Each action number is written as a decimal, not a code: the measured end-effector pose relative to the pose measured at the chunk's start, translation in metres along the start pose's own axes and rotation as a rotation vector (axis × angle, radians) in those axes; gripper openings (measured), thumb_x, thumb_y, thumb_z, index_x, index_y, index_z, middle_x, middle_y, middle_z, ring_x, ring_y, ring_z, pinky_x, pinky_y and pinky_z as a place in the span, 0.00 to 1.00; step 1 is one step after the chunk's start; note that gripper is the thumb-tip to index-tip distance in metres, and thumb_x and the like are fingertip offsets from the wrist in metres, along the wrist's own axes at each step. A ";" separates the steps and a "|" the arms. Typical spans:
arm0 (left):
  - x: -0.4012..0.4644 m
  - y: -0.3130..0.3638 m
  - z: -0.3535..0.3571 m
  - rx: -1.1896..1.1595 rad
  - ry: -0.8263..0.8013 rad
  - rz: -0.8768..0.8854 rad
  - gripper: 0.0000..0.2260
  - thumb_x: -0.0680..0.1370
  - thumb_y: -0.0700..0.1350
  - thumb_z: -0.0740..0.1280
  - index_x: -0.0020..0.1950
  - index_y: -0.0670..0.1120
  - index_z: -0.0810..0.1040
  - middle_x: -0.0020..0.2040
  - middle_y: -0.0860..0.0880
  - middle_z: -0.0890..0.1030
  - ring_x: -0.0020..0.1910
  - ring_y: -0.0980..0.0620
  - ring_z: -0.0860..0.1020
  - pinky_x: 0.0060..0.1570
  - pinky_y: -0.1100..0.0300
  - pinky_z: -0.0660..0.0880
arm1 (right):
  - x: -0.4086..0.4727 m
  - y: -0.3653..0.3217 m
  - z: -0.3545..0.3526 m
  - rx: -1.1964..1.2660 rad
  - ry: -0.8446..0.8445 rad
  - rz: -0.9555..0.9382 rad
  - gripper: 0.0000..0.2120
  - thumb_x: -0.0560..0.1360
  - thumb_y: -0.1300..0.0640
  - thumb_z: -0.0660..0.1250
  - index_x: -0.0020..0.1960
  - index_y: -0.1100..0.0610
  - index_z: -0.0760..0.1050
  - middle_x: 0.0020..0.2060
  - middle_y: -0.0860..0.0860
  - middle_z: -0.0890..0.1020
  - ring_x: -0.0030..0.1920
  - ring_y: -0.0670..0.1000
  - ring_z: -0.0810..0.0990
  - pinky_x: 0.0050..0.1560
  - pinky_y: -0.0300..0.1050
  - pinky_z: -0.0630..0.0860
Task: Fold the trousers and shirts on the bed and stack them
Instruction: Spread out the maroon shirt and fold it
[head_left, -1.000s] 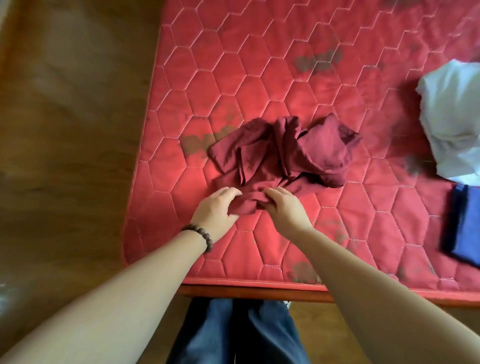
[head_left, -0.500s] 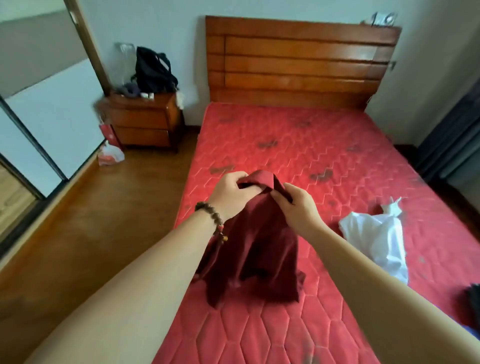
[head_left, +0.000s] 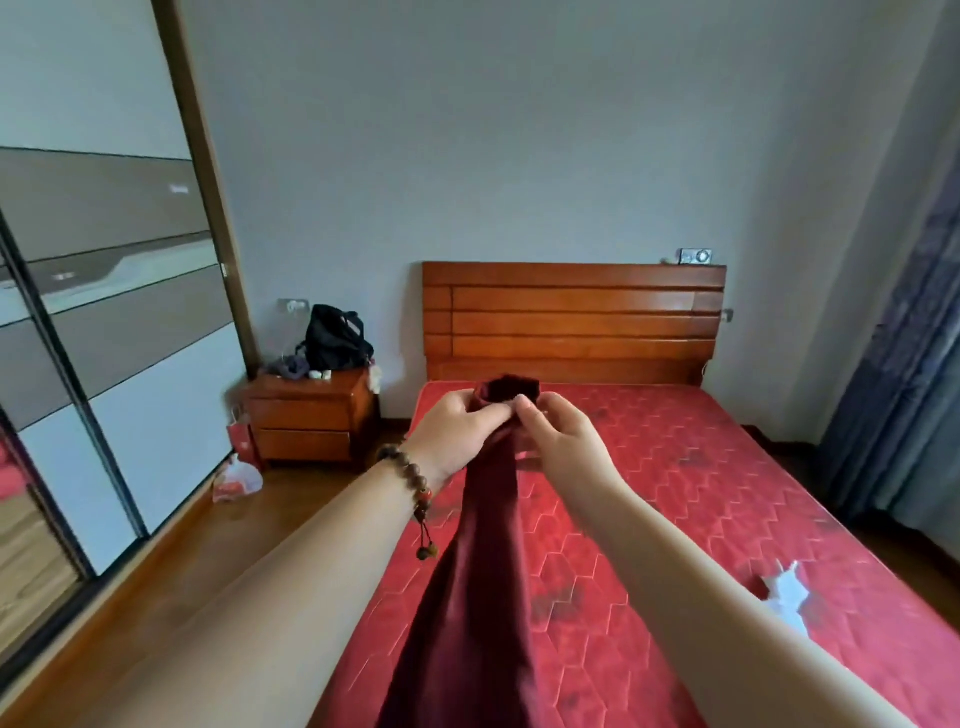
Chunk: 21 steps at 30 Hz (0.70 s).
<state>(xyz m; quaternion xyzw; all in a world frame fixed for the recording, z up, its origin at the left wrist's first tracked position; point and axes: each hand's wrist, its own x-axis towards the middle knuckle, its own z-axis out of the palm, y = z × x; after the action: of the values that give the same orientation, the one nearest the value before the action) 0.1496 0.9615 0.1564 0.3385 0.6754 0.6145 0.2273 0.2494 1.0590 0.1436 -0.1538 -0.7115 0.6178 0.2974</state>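
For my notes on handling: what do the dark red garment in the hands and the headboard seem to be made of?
Dark red garment: looks like soft woven cloth, matt; it hangs limp in long folds from both hands. The exact fibre cannot be told.
Headboard: looks like wood with a glossy reddish-brown varnish; horizontal slats catch the light.

Grey walls, wood floor, mirrored wardrobe at left, nightstand with 2 drawers beside wooden headboard, blue curtain at right.

Both arms reach forward, raised. The left hand and right hand meet, fingers pinching the garment hanging below them.
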 end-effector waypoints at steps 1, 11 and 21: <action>0.001 0.003 -0.002 -0.043 -0.020 -0.003 0.12 0.75 0.50 0.69 0.50 0.43 0.84 0.49 0.42 0.84 0.49 0.44 0.83 0.58 0.45 0.77 | 0.003 -0.003 0.000 0.034 -0.001 0.002 0.09 0.80 0.54 0.62 0.52 0.57 0.78 0.43 0.56 0.85 0.43 0.53 0.85 0.43 0.49 0.82; 0.014 0.026 -0.024 0.072 0.127 0.115 0.10 0.81 0.46 0.61 0.52 0.44 0.80 0.50 0.39 0.83 0.51 0.39 0.82 0.54 0.38 0.77 | 0.019 -0.037 0.003 0.339 -0.256 0.127 0.11 0.78 0.54 0.66 0.56 0.59 0.78 0.47 0.55 0.84 0.47 0.51 0.84 0.43 0.43 0.80; 0.035 0.049 -0.061 0.241 0.207 0.231 0.13 0.78 0.53 0.66 0.39 0.46 0.81 0.39 0.46 0.81 0.40 0.49 0.79 0.48 0.55 0.73 | 0.031 -0.044 -0.044 -0.346 -0.091 -0.133 0.09 0.71 0.65 0.72 0.50 0.58 0.82 0.45 0.57 0.85 0.50 0.58 0.83 0.56 0.57 0.78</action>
<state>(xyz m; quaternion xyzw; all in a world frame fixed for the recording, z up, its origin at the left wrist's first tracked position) 0.0908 0.9463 0.2174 0.3732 0.7206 0.5828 0.0424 0.2588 1.1033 0.1959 -0.1270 -0.8284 0.4717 0.2742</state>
